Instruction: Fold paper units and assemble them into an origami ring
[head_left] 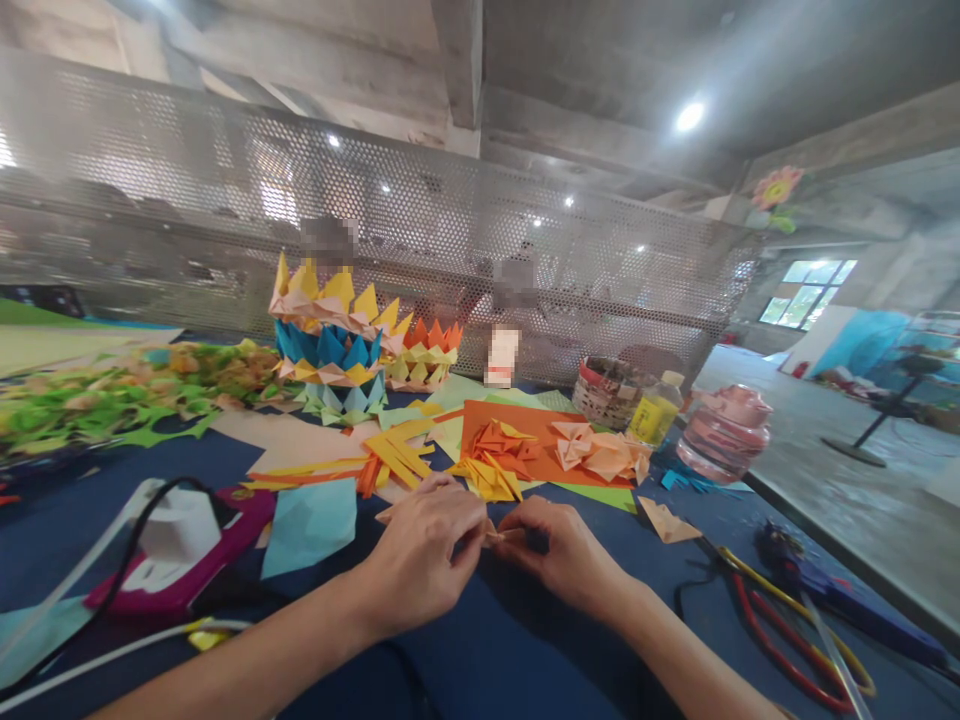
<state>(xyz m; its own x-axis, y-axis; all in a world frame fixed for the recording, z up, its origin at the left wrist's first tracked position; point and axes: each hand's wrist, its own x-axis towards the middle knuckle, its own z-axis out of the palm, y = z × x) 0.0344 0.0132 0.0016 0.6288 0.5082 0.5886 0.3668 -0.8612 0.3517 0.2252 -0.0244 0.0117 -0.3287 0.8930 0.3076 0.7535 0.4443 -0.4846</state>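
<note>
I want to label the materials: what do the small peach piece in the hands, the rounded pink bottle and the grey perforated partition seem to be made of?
Small peach piece: probably matte paper, for it shows no gloss, though mostly hidden.
Rounded pink bottle: likely glossy plastic, translucent with bright highlights.
Grey perforated partition: perhaps sheet metal, dull to slightly shiny, with regular holes.

At lower centre over the tabletop (517, 665), a paper piece (493, 537) sits between left hand (427, 545) and right hand (555, 550); behind them, folded papers (504, 450) lie on a sheet (546, 473); paper rings (330, 345) stand farther left, scraps (150, 390) beyond; a power strip (251, 512) lies lower left; scissors (742, 603) and glue gun (840, 585) lower right; a screen (420, 220) spans behind.
</note>
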